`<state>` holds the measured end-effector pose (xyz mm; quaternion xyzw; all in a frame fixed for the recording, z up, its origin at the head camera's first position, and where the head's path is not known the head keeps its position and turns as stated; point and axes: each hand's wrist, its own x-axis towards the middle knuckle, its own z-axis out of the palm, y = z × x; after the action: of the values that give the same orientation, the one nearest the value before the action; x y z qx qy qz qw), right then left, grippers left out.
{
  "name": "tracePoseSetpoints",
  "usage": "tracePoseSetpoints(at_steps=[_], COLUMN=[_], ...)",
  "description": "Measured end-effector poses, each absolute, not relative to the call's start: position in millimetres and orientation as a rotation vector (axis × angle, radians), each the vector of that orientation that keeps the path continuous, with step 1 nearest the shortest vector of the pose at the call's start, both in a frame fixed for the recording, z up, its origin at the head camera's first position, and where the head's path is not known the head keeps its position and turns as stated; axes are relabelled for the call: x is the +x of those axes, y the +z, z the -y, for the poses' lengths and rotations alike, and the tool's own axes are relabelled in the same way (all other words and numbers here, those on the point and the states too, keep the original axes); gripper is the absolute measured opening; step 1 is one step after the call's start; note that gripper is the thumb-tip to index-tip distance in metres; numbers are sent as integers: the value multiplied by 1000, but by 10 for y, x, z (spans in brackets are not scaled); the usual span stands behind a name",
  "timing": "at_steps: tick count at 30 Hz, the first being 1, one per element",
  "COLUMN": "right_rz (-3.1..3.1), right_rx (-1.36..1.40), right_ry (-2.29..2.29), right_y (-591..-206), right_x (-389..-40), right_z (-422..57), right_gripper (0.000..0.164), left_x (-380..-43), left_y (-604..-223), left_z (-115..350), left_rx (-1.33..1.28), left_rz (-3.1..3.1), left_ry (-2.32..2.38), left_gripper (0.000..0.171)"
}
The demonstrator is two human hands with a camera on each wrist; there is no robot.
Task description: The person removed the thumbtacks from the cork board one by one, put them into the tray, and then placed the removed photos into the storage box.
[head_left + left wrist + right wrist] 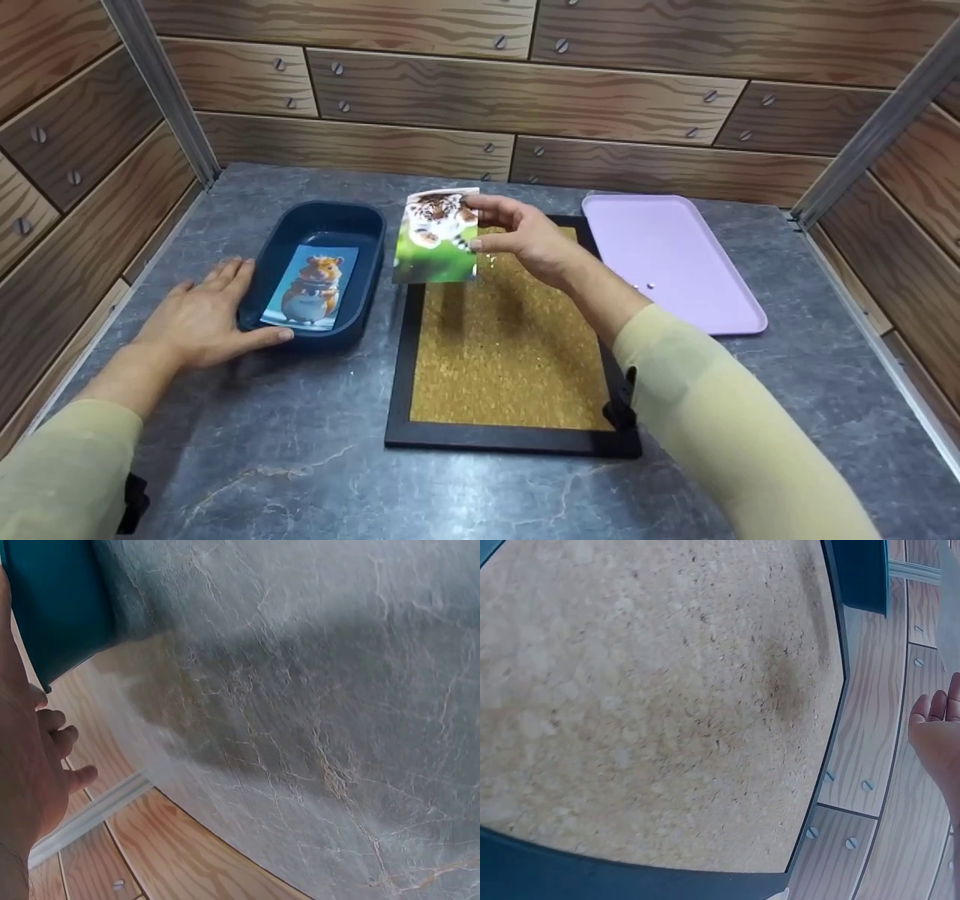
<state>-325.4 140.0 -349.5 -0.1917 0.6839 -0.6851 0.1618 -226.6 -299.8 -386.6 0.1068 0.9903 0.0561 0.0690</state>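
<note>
My right hand [529,238] pinches a tiger photo card [439,236] along its right edge, thumb below and fingers above. The card is raised over the upper left corner of a black-framed cork board [510,352]. In the right wrist view the right hand [939,735] shows at the right edge, with a pale corner of the card [949,607]. My left hand [202,311] lies against a dark blue bin [371,300], fingers extended along its left side and thumb across the front rim. Inside the bin lies a hamster picture card [313,289].
A lilac tray [667,247] lies right of the cork board, with small white pieces [650,286] near its left edge, partly hidden by the right arm. Wood-patterned walls [420,94] enclose the grey marbled table [300,465] at the back and sides.
</note>
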Motion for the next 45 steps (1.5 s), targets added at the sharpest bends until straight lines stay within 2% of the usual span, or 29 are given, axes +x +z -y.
tracePoseSetpoints(at_steps=[31,45], right_rz=[-1843,-1861], right_rx=[-609,-602], right_ry=[-2072,-2087], right_y=[-3455,-3557], right_x=[-3253,-3229], right_z=[-626,-328], right_gripper=[68,66], left_x=[-2269,-2263], left_y=[-3858,-3847], left_z=[3004,2993], left_rx=[318,319], left_rz=[-2951,-2945], left_ry=[187,185], left_gripper=[132,132])
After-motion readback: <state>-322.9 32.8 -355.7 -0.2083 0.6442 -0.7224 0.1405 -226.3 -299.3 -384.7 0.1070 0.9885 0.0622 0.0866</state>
